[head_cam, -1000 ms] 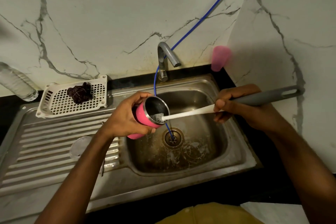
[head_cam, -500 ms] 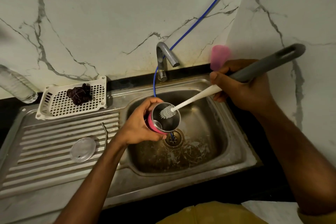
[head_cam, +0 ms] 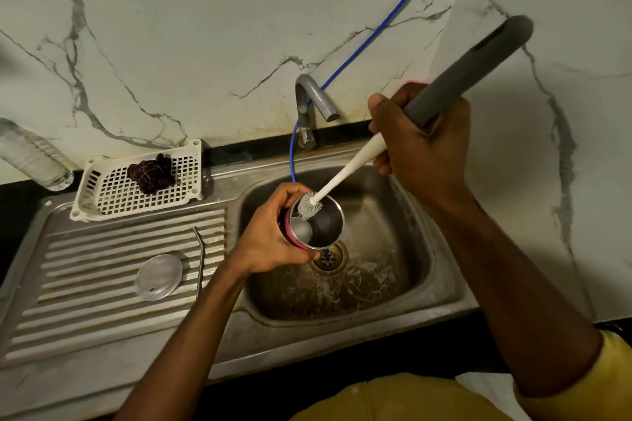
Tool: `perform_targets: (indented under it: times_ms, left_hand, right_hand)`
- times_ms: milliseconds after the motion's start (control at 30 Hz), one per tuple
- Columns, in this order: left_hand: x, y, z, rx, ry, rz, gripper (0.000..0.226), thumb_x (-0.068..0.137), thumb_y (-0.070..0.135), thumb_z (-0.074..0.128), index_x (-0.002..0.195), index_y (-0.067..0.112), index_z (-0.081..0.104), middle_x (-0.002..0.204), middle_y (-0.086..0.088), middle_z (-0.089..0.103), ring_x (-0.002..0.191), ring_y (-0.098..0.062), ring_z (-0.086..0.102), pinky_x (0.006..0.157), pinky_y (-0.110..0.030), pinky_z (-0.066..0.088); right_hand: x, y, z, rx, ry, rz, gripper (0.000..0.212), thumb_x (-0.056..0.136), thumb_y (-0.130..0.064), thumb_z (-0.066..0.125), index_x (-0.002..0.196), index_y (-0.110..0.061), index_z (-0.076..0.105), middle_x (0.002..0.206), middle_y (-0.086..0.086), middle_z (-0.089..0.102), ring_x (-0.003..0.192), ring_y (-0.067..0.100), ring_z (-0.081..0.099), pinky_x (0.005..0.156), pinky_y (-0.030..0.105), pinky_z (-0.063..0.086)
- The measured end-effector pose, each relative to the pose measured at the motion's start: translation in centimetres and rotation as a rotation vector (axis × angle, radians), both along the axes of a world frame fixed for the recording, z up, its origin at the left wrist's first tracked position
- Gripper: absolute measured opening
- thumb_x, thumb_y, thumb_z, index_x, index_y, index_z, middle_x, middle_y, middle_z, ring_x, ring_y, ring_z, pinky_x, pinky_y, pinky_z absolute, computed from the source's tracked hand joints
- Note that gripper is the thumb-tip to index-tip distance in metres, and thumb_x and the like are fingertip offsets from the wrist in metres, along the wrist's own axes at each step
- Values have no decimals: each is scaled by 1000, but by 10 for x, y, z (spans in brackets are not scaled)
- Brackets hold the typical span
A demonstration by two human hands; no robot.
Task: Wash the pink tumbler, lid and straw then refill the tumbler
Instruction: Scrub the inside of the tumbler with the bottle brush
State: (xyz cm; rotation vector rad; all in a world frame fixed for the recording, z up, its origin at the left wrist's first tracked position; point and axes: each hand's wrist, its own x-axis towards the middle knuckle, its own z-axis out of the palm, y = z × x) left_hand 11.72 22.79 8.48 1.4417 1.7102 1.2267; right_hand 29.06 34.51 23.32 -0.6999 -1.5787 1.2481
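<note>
My left hand (head_cam: pixel 270 236) grips the pink tumbler (head_cam: pixel 319 227) over the sink basin, its steel mouth tilted up toward me. My right hand (head_cam: pixel 419 143) holds a bottle brush (head_cam: pixel 345 173) by its grey handle; the white bristle head sits at the tumbler's upper rim, just inside the mouth. The clear round lid (head_cam: pixel 159 277) lies flat on the ribbed drainboard. The bent metal straw (head_cam: pixel 199 261) lies just right of the lid.
A steel tap (head_cam: pixel 313 102) stands behind the sink basin (head_cam: pixel 393 277), no water visible. A blue hose (head_cam: pixel 369 41) runs down the wall into the drain. A white basket (head_cam: pixel 113 191) holds a dark scrubber. A clear bottle (head_cam: pixel 30 154) leans far left.
My right hand rose and swung the brush handle upward. The tumbler turned from sideways to mouth-up and shifted right over the drain. The brush head drew back to the rim.
</note>
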Motion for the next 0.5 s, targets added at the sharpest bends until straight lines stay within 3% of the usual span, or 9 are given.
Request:
perform_targets:
  times_ms: [67,200,367,500]
  left_hand:
    - [-1,1,1,16,35,15,92,50,-11,93,122,26,48,116,43,53,115,12,54,94,-5,41]
    - [-7,3,-3,39,68,36,92,50,-6,95,127,19,50,120,40,53,118,9,54,97,-9,43]
    - [-16,4,-6,98,67,110,93,50,11,97,130,23,50,127,12,61,123,-13,59,103,-27,49]
    - [-27,6,-4,108,128,143,95,51,17,94,136,24,52,131,7,63,124,-13,59,105,-34,50]
  right_hand:
    - [-3,0,-1,-8,22,28,24,94,-13,67,73,-17,57,59,-2,62,50,6,63,48,16,49]
    - [-5,-1,-9,-7,98,78,28,96,-10,64,72,-20,56,56,-6,63,46,7,61,44,18,48]
    - [-2,-3,-23,52,97,213,28,95,-15,64,69,-21,59,56,-4,64,43,7,60,42,18,47]
    - [1,-1,-26,107,-24,309,25,88,-33,64,68,-20,63,62,4,68,45,12,63,42,21,50]
